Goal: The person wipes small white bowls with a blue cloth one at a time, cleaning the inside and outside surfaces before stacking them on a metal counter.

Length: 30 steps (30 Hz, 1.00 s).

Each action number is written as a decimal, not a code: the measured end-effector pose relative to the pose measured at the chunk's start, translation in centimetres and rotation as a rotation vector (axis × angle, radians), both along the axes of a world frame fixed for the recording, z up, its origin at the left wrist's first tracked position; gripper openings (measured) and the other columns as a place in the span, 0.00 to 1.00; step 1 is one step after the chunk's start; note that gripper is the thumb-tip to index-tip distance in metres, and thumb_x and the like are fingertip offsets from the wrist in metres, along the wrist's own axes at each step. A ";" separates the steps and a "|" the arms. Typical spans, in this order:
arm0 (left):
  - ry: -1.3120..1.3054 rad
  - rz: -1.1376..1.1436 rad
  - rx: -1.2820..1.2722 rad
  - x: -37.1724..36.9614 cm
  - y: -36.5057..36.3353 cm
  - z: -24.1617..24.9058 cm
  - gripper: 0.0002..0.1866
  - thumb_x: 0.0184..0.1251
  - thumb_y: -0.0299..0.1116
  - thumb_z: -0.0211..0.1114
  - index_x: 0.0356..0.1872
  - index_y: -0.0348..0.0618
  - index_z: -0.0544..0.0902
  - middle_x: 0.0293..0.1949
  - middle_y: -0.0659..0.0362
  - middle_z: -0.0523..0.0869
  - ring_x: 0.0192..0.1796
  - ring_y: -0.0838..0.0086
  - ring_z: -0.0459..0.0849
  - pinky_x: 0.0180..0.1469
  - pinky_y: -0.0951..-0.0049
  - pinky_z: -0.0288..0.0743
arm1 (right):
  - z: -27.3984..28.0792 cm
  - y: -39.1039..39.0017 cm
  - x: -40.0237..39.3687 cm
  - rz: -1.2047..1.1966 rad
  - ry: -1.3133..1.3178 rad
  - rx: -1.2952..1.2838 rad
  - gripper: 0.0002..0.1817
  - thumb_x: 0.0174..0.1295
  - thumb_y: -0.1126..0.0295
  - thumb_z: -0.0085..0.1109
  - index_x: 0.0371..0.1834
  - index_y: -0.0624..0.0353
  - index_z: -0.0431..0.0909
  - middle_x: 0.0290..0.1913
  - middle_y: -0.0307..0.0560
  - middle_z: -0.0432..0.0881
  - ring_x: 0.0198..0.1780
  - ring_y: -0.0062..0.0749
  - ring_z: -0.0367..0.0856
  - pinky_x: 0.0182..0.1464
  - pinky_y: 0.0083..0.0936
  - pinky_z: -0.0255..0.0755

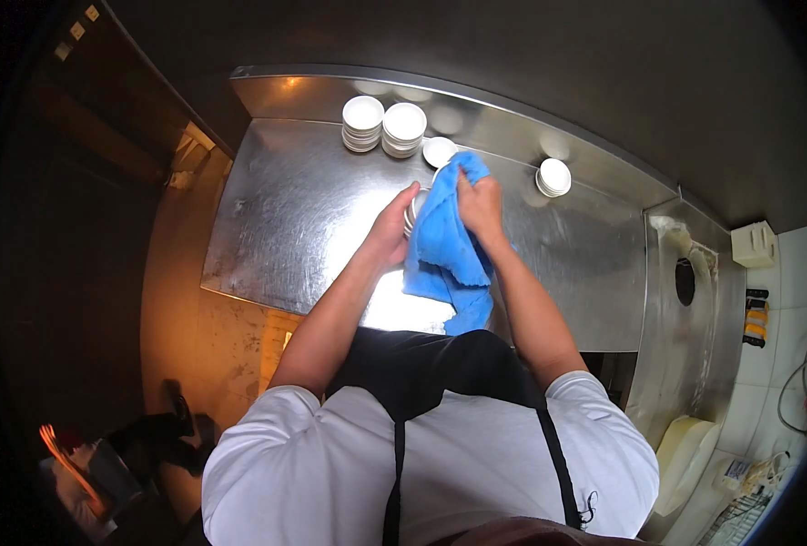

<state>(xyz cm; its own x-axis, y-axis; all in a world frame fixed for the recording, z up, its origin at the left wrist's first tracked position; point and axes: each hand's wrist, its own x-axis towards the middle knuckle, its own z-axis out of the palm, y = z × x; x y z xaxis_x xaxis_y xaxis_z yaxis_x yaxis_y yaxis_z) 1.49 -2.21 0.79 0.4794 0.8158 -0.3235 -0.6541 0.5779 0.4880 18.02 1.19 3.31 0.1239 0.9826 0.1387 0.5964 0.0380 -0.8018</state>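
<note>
My left hand (390,229) is closed around a few small white dishes (412,215), mostly covered by a blue cloth (444,238). My right hand (482,207) grips the top of that cloth, which hangs down toward my apron (431,364). Just beyond the cloth, a single white dish (439,151) stands on the steel table. Two stacks of similar dishes, a left stack (363,116) and a right stack (404,126), are close together near the back ledge. A shorter stack of white dishes (554,177) stands farther right.
The steel table (285,200) has a raised ledge (330,80) along its back. At its right is a steel counter (672,346) with a dark round opening (685,281). Another person (116,464) is at the lower left.
</note>
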 end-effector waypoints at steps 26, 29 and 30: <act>0.012 0.142 -0.022 -5.6 -1.7 2.4 0.32 0.76 0.62 0.42 0.59 0.43 0.74 0.49 0.46 0.84 0.49 0.50 0.86 0.41 0.49 0.84 | 4.2 -1.6 13.4 -0.003 0.065 -0.433 0.31 0.64 0.47 0.63 0.45 0.72 0.83 0.38 0.60 0.87 0.42 0.42 0.86 0.47 0.36 0.77; 0.024 0.079 0.004 -4.2 -1.3 2.7 0.33 0.74 0.65 0.46 0.56 0.43 0.74 0.46 0.48 0.85 0.45 0.55 0.88 0.38 0.51 0.85 | 2.2 -2.4 14.7 0.151 -0.237 -0.364 0.27 0.65 0.50 0.63 0.45 0.69 0.84 0.37 0.54 0.87 0.40 0.32 0.84 0.43 0.31 0.77; 0.033 0.048 -0.011 -3.8 -0.8 2.2 0.35 0.75 0.65 0.43 0.59 0.41 0.74 0.49 0.46 0.84 0.47 0.52 0.87 0.39 0.48 0.85 | 2.0 -2.2 14.5 0.151 -0.026 -0.571 0.22 0.66 0.55 0.62 0.48 0.67 0.84 0.39 0.47 0.86 0.40 0.24 0.80 0.44 0.27 0.75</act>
